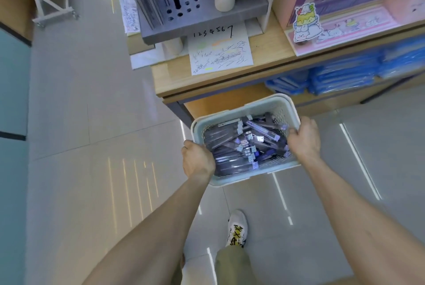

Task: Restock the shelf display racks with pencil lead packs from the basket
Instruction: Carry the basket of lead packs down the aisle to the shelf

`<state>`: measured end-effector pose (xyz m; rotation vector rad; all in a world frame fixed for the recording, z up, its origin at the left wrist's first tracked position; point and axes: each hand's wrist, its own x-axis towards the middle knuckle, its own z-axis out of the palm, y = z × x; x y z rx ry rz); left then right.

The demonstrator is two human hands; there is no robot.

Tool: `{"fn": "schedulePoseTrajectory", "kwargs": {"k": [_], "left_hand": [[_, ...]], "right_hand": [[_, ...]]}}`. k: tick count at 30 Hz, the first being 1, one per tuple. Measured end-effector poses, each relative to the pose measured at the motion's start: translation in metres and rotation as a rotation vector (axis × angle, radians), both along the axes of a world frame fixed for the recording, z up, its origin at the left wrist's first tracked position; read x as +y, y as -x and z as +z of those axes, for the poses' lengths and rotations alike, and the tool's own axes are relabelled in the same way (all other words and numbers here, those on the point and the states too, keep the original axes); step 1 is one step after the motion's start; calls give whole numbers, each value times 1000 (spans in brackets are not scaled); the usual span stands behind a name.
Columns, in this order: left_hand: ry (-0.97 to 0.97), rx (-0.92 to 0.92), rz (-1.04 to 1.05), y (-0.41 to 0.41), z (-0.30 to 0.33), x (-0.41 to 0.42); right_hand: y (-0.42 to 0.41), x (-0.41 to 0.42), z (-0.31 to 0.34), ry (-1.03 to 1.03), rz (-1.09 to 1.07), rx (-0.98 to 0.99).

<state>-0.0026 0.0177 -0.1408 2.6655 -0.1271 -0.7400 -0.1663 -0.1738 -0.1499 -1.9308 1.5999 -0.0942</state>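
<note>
Nearest the camera, a white shoe (237, 228) stands on the tiled floor (92, 169). Above it, the left hand (197, 161) and right hand (304, 138) each grip a rim of the pale basket (259, 103), held in the air and heaped with dark and purple lead packs (243, 144). Just beyond, a wooden shelf (271, 50) carries scribbled paper (220, 54), a grey pen stand (195, 1) and a pink display box (351, 8), with blue packets (340, 77) below.

A pale plastic basket (264, 104) full of jumbled purple pencil lead packs (243, 144), held above the floor near a wooden shelf (264, 59).
</note>
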Motion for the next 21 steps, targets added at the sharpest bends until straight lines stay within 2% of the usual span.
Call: {"fn": "schedulePoseTrajectory", "kwargs": {"k": [4,9,15,21], "left_hand": [[43,16,-12,6,47,54],[72,-23,-32,-13,148,154],[50,-167,-26,-88,282,266],[93,-282,-41,-199,357,349]], "right_hand": [[17,53,50,-71,7,6],[-5,136,148,-130,81,-3],[-86,229,265,-143,224,-35],[-199,297,345,-67,351,-64]]}}
